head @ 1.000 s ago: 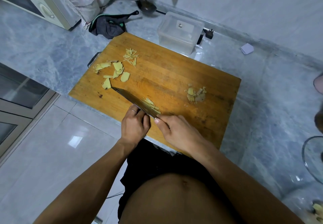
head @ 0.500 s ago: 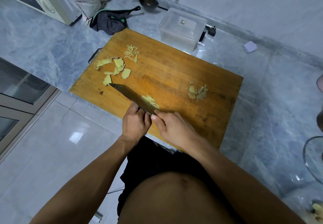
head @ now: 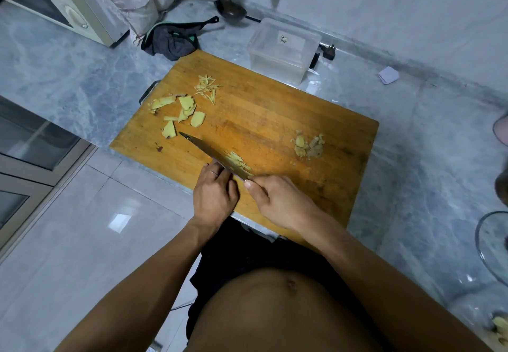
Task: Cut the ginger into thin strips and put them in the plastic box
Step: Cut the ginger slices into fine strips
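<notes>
**On the cutting board: strip-cutting in progress**

On the near edge of the wooden cutting board (head: 275, 120), the right hand (head: 283, 203) grips the handle of the cleaver (head: 211, 153), fingers wrapped round it and thumb lying along the top. The left hand (head: 214, 195) sits just beside the blade with fingers curled downward; whether they pin ginger beneath them cannot be told, since the blade and knuckles hide it. Fresh strips (head: 239, 162) lie against the far face of the blade.

Step in hand, as judged: slicing a stack of ginger into strips. Uncut ginger slices (head: 182, 111) wait at the board's left end, an earlier pile of strips (head: 207, 89) lies beyond them, and trimmings (head: 308, 145) sit to the right. The plastic box (head: 283, 49) stands off the board's far corner and appears to hold no ginger.

The next move calls for short, even strokes with the guiding fingertips tucked back from the edge.

The board rests on a grey marble counter (head: 82, 76). A dark cloth (head: 173, 41), a ladle (head: 228, 8) and a toaster oven (head: 63, 2) stand at the back.
</notes>
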{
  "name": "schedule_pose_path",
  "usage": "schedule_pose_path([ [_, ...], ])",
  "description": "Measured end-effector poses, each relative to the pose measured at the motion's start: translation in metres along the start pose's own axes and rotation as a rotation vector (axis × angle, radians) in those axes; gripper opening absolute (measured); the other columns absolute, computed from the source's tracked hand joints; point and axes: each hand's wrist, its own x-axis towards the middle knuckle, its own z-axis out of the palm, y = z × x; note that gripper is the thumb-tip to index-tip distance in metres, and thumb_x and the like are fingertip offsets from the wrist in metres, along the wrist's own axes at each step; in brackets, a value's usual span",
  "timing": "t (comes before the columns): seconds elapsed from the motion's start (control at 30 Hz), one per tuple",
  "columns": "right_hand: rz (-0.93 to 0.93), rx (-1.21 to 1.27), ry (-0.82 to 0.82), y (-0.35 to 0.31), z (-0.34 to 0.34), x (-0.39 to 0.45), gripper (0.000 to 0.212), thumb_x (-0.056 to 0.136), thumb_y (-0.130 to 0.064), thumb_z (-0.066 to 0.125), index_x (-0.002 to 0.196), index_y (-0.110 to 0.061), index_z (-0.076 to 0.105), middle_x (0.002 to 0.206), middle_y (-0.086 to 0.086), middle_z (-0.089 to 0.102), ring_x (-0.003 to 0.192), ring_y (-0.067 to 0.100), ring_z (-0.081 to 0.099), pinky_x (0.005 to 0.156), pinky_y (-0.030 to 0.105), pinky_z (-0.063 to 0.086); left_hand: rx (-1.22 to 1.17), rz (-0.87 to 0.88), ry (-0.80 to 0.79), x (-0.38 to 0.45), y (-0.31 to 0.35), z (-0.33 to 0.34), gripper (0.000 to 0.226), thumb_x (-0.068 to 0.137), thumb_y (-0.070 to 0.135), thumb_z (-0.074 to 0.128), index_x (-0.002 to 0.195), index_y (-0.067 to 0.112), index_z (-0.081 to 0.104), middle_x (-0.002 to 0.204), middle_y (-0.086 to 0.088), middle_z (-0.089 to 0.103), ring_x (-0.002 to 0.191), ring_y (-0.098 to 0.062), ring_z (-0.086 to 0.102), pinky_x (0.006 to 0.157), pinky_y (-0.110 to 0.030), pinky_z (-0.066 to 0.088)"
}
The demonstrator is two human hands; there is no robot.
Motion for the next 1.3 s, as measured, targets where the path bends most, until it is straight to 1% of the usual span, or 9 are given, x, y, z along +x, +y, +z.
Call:
schedule_pose_path([
  [0.3,0.005,-0.003,0.001,0.001,0.004,0.005,0.040,0.107,-0.035,0.040,0.068,-0.028,0.041,0.061,-0.008,0.036,0.065,0.021,0.034,0.060,0.032,0.031,-0.026,-0.021,-0.012,0.000,-0.003,0.003,0.014,0.078,0.001,0.057,0.086,0.000,0.069,0.097,-0.020,0.063,0.097,-0.032,0.050,0.076,-0.043,0.053],
  [0.37,0.020,-0.009,-0.015,0.000,0.006,0.004,0.034,0.108,-0.037,0.038,0.098,-0.020,0.066,0.078,-0.005,0.058,0.083,0.029,0.046,0.070,0.035,0.039,-0.014,-0.025,-0.025,0.001,-0.002,0.000,0.011,0.078,0.002,0.057,0.081,-0.001,0.067,0.093,-0.020,0.063,0.093,-0.037,0.054,0.073,-0.043,0.053],
  [0.47,0.019,-0.076,-0.030,0.004,0.009,0.002,0.046,0.108,-0.040,0.035,0.142,-0.016,0.054,0.121,0.005,0.067,0.116,0.034,0.050,0.087,0.038,0.043,0.004,-0.031,-0.024,0.000,-0.003,-0.003,0.010,0.078,0.003,0.056,0.075,0.000,0.065,0.087,-0.019,0.061,0.088,-0.038,0.056,0.075,-0.044,0.054],
  [0.6,-0.029,-0.018,0.030,0.009,0.006,0.000,0.038,0.107,-0.037,0.039,0.106,-0.006,0.062,0.063,-0.015,0.030,0.081,0.018,0.033,0.066,0.027,0.028,-0.016,-0.006,-0.019,-0.002,-0.001,-0.004,0.017,0.077,0.002,0.053,0.087,0.001,0.067,0.092,-0.018,0.064,0.097,-0.032,0.049,0.083,-0.053,0.052],
  [1.0,-0.087,-0.025,-0.002,0.009,0.007,0.006,0.034,0.108,-0.035,0.039,0.075,-0.027,0.041,0.063,-0.011,0.032,0.061,0.012,0.032,0.056,0.032,0.030,-0.024,-0.032,-0.039,-0.002,-0.001,-0.005,0.016,0.078,0.003,0.055,0.086,-0.002,0.067,0.093,-0.021,0.064,0.098,-0.029,0.046,0.080,-0.058,0.053],
  [1.1,-0.096,-0.003,0.010,0.009,0.011,0.011,0.030,0.108,-0.035,0.039,0.082,-0.023,0.049,0.067,-0.008,0.046,0.062,0.011,0.043,0.059,0.036,0.039,-0.005,-0.058,-0.059,-0.002,0.003,-0.008,0.016,0.077,0.005,0.057,0.084,-0.003,0.068,0.092,-0.021,0.065,0.098,-0.028,0.046,0.080,-0.053,0.055],
  [1.17,-0.062,-0.035,-0.012,0.009,0.015,0.011,0.038,0.108,-0.038,0.037,0.117,-0.012,0.064,0.102,0.009,0.069,0.096,0.031,0.059,0.079,0.044,0.050,0.015,-0.056,-0.074,-0.002,0.004,-0.012,0.011,0.075,0.005,0.059,0.076,-0.002,0.068,0.087,-0.020,0.065,0.093,-0.031,0.052,0.076,-0.048,0.055],
  [1.23,-0.032,-0.093,-0.015,0.010,0.018,0.011,0.047,0.108,-0.040,0.035,0.142,-0.013,0.053,0.135,0.013,0.061,0.126,0.036,0.049,0.097,0.046,0.047,0.020,-0.047,-0.089,-0.002,0.002,-0.013,0.009,0.075,0.004,0.060,0.072,-0.001,0.067,0.085,-0.020,0.065,0.089,-0.035,0.057,0.071,-0.042,0.054],
  [1.3,-0.062,-0.059,0.006,0.010,0.018,0.012,0.042,0.107,-0.040,0.038,0.132,-0.015,0.062,0.124,0.009,0.068,0.117,0.032,0.056,0.091,0.042,0.049,-0.041,-0.061,-0.096,-0.003,0.000,-0.012,0.011,0.078,0.002,0.057,0.080,0.000,0.068,0.092,-0.017,0.065,0.093,-0.034,0.057,0.072,-0.039,0.052],
])
